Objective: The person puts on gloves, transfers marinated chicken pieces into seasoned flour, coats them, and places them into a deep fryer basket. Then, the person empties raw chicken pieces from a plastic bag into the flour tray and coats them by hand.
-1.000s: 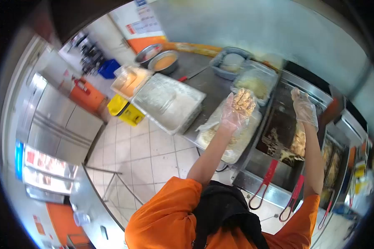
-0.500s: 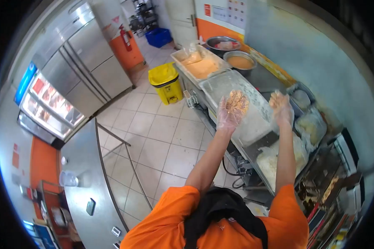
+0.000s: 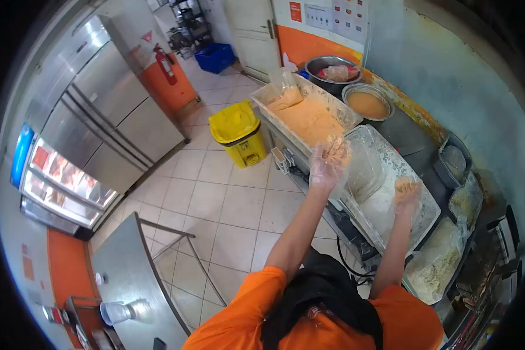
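Crumbs, golden, caked left hand and right hand, apart, grips unclear, newly at the rectangular white-powdered tray, centre-right.

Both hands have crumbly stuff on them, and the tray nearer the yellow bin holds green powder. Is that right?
Not quite: the head view shows orange powder, not green, in the tray nearer the yellow bin. The left hand and right hand do both have crumbly stuff on them.

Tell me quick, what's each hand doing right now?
Left hand: looks open, fingers caked in crumbly coating; nothing clearly held.
Right hand: fingers bent and caked too; whether closed on anything cannot be told.
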`<state>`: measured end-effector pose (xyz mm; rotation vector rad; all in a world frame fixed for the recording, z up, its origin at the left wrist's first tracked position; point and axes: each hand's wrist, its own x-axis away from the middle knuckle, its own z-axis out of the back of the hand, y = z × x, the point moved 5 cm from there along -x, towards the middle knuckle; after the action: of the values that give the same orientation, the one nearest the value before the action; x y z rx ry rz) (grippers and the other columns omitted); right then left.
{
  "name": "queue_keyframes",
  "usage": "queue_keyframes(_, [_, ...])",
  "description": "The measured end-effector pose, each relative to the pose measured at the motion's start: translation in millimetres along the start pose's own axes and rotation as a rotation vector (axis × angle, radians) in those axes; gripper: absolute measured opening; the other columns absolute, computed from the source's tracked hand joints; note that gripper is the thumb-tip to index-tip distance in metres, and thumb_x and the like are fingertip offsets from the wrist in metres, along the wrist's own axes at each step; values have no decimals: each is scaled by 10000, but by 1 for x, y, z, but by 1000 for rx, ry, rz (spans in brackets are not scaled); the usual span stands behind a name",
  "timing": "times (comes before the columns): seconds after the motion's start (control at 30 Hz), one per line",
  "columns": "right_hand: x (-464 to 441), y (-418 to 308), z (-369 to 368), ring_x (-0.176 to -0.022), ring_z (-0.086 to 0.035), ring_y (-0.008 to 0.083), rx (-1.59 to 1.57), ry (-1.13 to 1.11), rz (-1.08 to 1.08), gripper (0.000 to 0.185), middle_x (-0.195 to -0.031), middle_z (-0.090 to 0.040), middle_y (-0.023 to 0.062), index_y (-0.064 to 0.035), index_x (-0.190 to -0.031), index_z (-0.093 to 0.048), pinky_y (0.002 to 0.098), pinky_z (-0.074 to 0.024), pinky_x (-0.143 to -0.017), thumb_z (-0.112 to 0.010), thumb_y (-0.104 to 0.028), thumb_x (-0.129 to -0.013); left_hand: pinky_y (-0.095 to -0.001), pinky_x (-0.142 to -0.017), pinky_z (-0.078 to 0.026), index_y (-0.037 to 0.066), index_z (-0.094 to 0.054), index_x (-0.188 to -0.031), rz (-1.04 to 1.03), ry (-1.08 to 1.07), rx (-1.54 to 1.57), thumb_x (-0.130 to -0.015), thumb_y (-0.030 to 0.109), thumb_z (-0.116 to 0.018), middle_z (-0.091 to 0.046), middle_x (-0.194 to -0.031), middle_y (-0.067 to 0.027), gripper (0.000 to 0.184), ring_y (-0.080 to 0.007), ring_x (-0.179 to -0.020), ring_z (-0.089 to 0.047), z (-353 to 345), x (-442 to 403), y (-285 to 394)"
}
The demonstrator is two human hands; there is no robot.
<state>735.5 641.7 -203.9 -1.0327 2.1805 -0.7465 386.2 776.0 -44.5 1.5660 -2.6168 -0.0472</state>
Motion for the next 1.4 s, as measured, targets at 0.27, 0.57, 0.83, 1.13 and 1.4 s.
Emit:
queue_keyframes(0.27, [-146,111,-292,-1114,-536,182,526,450,-159,486,-1290,-553,33,-152,-1444,-426,363,-431,-913,-481,-330,-995,-493,-1077,-388,35,-462,-1355,9,152,-149,-1005,418,-426,-469,-1417,-169,521,-332,-1260,-484,24,-133,115])
queue_keyframes(0.57, [-208,319,-326,-1113,-619,297,2023,-447,-347,336,-1291,-592,146,-77,-1237,-591,386,-497,-937,-439,-221,-974,-439,-1056,-405,70,-536,-1241,77,339,-197,-1008,379,-421,-572,-1245,-109,404,-266,-1154,-528,68,-270,251])
queue_keyframes(0.83, [-186,348,-297,-902,-669,294,1915,18,-415,191,-1008,-684,119,-99,-991,-665,381,-540,-772,-564,-206,-870,-368,-916,-496,48,-571,-1128,472,375,-526,-992,269,-468,-618,-1087,-102,279,-223,-1014,-586,107,-347,298])
queue_keyframes(1.13, [-356,296,-356,-774,-632,240,1254,399,-606,444,-842,-673,125,-52,-925,-665,366,-474,-733,-463,-445,-971,-329,-1002,-425,7,-525,-1274,782,319,-724,-975,268,-506,-526,-1371,-164,398,-259,-1274,-488,163,-398,298])
queue_keyframes(1.4, [-578,315,-280,-656,-550,131,634,601,-423,342,-801,-658,26,-70,-937,-673,291,-434,-616,-465,-340,-958,-430,-1126,-344,-82,-431,-1351,882,495,-805,-988,224,-512,-434,-1422,-251,481,-339,-1347,-415,145,-428,301])
